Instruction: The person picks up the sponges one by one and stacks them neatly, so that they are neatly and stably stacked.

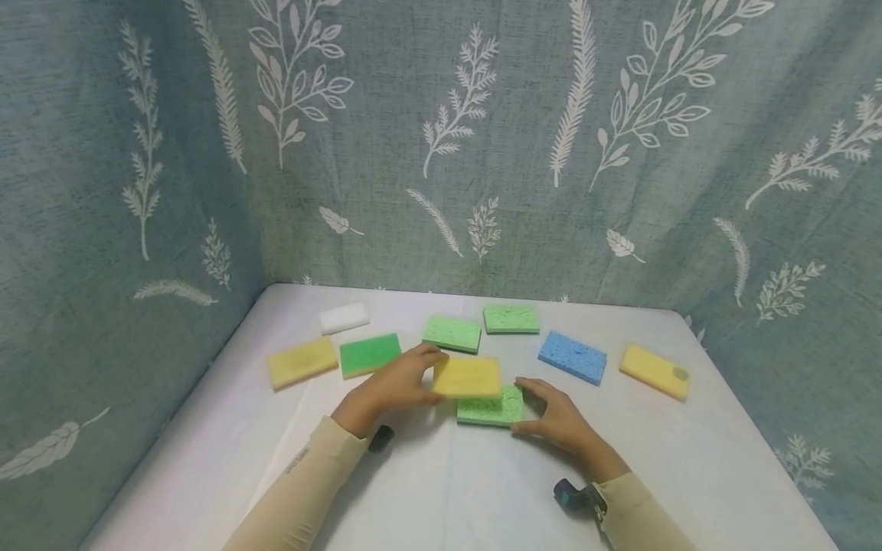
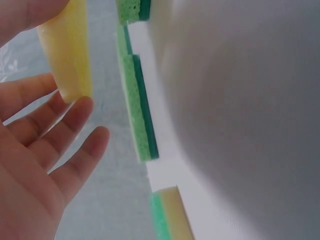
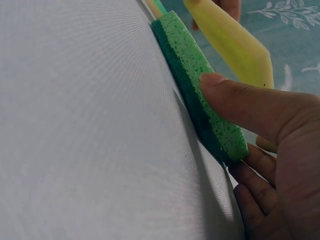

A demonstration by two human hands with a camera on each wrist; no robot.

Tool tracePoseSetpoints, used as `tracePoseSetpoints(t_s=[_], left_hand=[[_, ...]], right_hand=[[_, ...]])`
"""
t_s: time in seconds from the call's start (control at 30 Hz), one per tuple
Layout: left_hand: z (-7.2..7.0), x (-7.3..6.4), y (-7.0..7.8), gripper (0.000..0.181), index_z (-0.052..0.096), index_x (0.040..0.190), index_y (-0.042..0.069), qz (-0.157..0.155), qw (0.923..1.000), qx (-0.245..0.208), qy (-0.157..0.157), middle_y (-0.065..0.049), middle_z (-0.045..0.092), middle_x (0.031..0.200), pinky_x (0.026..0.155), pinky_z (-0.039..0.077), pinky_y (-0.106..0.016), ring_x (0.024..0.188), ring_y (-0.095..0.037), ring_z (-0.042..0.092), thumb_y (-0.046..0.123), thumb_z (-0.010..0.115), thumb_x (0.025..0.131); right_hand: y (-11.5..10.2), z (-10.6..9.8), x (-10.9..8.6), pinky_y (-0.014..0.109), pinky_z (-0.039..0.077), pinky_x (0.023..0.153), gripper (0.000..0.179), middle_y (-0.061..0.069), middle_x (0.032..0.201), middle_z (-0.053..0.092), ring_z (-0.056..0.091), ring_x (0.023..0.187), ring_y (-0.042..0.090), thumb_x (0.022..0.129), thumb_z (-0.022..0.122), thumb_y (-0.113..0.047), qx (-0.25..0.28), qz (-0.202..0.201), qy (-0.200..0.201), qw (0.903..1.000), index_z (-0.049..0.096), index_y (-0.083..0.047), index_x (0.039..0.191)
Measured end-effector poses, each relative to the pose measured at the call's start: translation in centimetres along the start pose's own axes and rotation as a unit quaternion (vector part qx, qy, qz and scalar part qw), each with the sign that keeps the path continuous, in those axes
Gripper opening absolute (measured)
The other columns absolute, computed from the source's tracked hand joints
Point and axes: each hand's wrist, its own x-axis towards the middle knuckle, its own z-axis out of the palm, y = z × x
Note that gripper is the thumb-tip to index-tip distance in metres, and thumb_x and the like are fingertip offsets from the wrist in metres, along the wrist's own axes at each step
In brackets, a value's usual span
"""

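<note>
A yellow sponge is pinched at its left end by my left hand, thumb on the near side and fingers on the far side. It hovers over a green sponge, covering part of it in the head view. My right hand holds that green sponge by its right end, where it lies on the table. The right wrist view shows the thumb against its porous light-green face and fingers at its end; its underside is dark green. In the left wrist view, the held yellow sponge is clear of the table.
Two green sponges lie behind the hands on the white table. To the left are a green-topped sponge, a yellow sponge and a white block. A blue sponge and a spotted yellow sponge lie right.
</note>
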Motion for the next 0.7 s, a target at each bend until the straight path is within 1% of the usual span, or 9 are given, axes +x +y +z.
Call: tracePoseSetpoints(t_s=[0.23,0.37,0.5,0.7], left_hand=[[0.4,0.3,0.8,0.067,0.054,0.138,0.007,0.006,0.9998,-0.001,-0.017,-0.008,0.047,0.138,0.101,0.043,-0.040,0.124,-0.025,0.049,0.033,0.078,0.080],[0.7,0.5,1.1,0.068,0.053,0.138,0.008,0.004,0.9996,0.007,-0.026,-0.006,0.048,0.137,0.102,0.042,-0.038,0.124,-0.023,0.049,0.034,0.078,0.080],[1.2,0.7,1.5,0.069,0.054,0.138,0.009,0.004,0.9994,0.018,-0.030,-0.006,0.049,0.137,0.102,0.042,-0.038,0.124,-0.023,0.049,0.038,0.078,0.080],[2.0,1.0,2.3,0.066,0.057,0.133,0.009,0.020,0.9991,0.029,-0.024,-0.005,0.051,0.133,0.102,0.043,-0.036,0.121,-0.020,0.050,0.038,0.080,0.078]], right_hand=[[-0.1,0.0,0.0,0.051,0.026,0.112,0.092,0.007,0.142,0.051,0.038,0.135,0.032,0.062,0.092,-0.033,0.012,0.012,-0.005,0.9998,0.051,-0.010,0.141],[-0.2,0.0,0.0,0.052,0.026,0.112,0.092,0.007,0.142,0.050,0.038,0.136,0.033,0.062,0.092,-0.035,0.010,0.021,-0.005,0.9997,0.051,-0.012,0.142],[-0.5,0.0,-0.1,0.052,0.024,0.112,0.093,0.008,0.144,0.049,0.036,0.137,0.033,0.062,0.091,-0.036,0.011,0.038,-0.007,0.9992,0.050,-0.012,0.143],[-0.7,0.1,-0.3,0.052,0.022,0.113,0.097,0.009,0.146,0.046,0.034,0.138,0.033,0.062,0.091,-0.036,0.014,0.050,-0.003,0.9986,0.047,-0.011,0.144]])
